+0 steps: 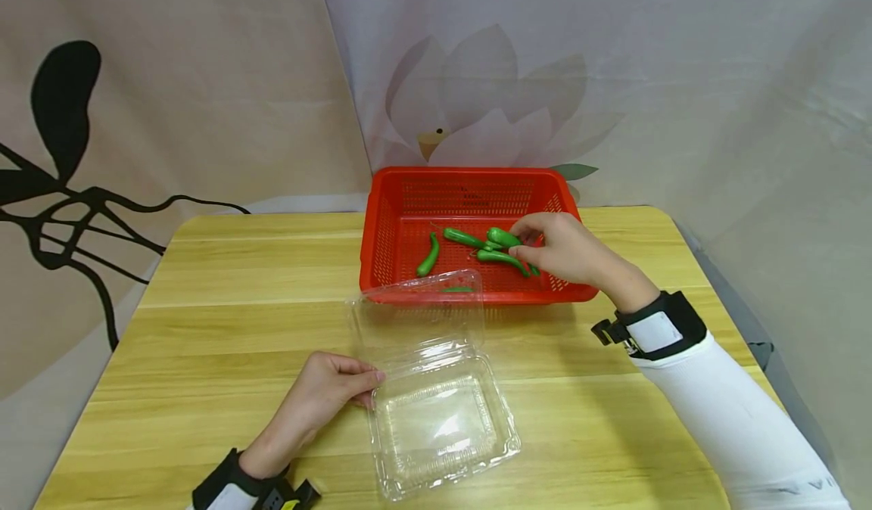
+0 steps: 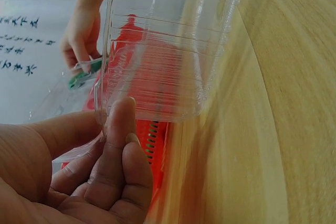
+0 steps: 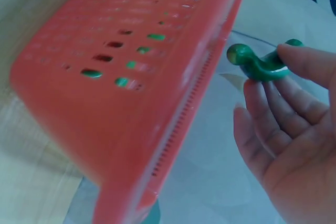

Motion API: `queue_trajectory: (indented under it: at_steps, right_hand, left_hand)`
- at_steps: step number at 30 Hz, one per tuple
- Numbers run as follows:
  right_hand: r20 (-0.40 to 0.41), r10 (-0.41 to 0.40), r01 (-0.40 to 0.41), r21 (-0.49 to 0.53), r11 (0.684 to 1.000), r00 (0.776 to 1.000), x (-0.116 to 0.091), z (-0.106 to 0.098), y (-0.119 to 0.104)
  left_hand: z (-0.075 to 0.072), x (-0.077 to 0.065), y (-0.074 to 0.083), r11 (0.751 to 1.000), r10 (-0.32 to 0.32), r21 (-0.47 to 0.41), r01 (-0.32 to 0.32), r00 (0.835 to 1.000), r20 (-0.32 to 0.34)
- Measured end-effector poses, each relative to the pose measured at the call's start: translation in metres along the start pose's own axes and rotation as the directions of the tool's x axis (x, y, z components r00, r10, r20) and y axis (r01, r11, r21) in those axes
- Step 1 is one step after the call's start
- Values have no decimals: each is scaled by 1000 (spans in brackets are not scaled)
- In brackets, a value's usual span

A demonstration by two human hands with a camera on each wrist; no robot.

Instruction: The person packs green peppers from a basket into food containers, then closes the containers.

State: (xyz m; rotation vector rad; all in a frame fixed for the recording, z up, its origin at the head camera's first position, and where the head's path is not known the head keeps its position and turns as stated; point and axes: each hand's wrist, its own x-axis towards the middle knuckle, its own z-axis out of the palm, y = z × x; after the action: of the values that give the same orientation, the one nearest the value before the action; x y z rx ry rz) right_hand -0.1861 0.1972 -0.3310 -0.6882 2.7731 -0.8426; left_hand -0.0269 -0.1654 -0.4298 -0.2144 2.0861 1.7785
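Note:
My left hand pinches the left edge of a clear plastic clamshell box between thumb and fingers. The box lies unfolded on the table, its lid tilted up toward the basket. Over the right side of a red plastic basket, my right hand holds a green pepper. In the right wrist view this curved, glossy pepper is between the thumb and fingers, beyond the basket rim. Other green peppers lie on the basket floor; one shows partly through the lid.
The light wooden table carries the basket at its far edge. A printed cloth hangs behind it. The raised lid overlaps the basket's near left rim in the head view.

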Motion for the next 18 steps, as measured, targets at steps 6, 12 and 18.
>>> queue_trajectory:
  at_steps: [6, 12, 18]
  right_hand:
    - [-39, -48, 49, 24, 998, 998, -13, 0, -12]
    - [-65, -109, 110, -2, 994, 992, -25, 2, -26]
    - [-90, -206, 205, -16, 979, 975, -36, 7, -40]
  left_hand:
    - [0, 0, 0, 1000, 8, -10, -8, 1000, 7]
    - [0, 0, -1, 1000, 14, -11, -14, 1000, 16]
    - [0, 0, -3, 1000, 24, -19, -23, 1000, 19]
